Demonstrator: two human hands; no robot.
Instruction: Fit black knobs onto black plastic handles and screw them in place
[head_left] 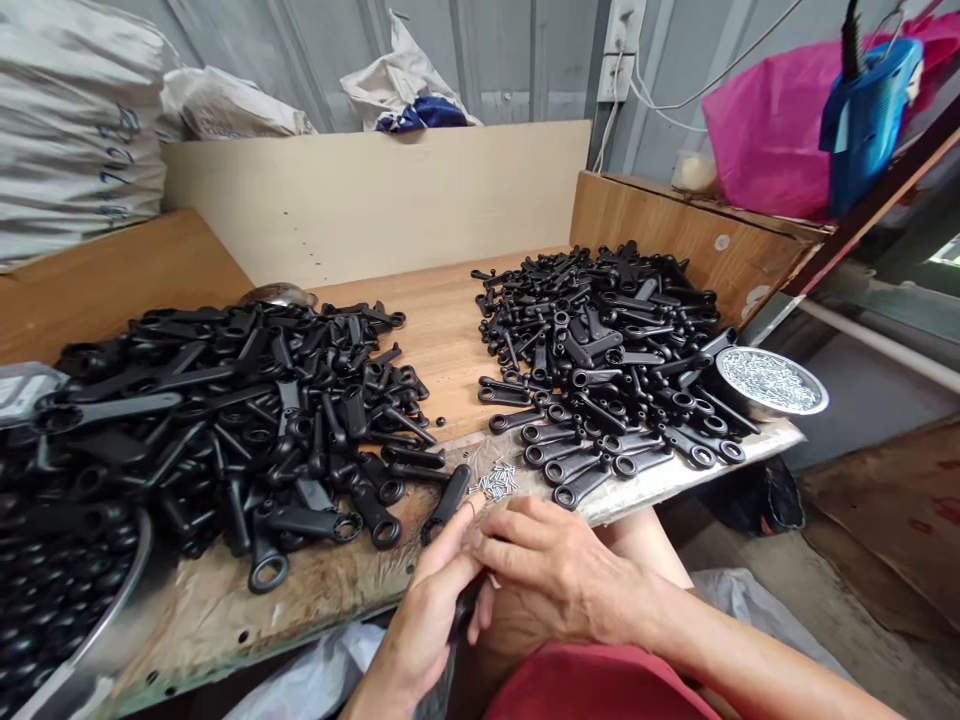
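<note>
Black part (pixel 463 611), largely hidden before the surface (pixel 442 345), seems clamped in your left grip (pixel 431 610), with your right grip (pixel 551 560) laid over, its closure unclear; likely light, stiff, smooth plastic, best held mid-length

A dark piece (pixel 463 608), mostly covered by the fingers (pixel 517 545) around it, is held just nearer than the heap of small silvery pins (pixel 496 482); its full shape cannot be told. The pins lie loose, pointing various ways. Just left of the heap, a black lever (pixel 448 498) rests at a slant. Farther left of it spreads a tangled pile of black ring-ended levers (pixel 247 410); right of it, another pile (pixel 592 330), its nearest levers lying roughly side by side, rings nearest.
</note>
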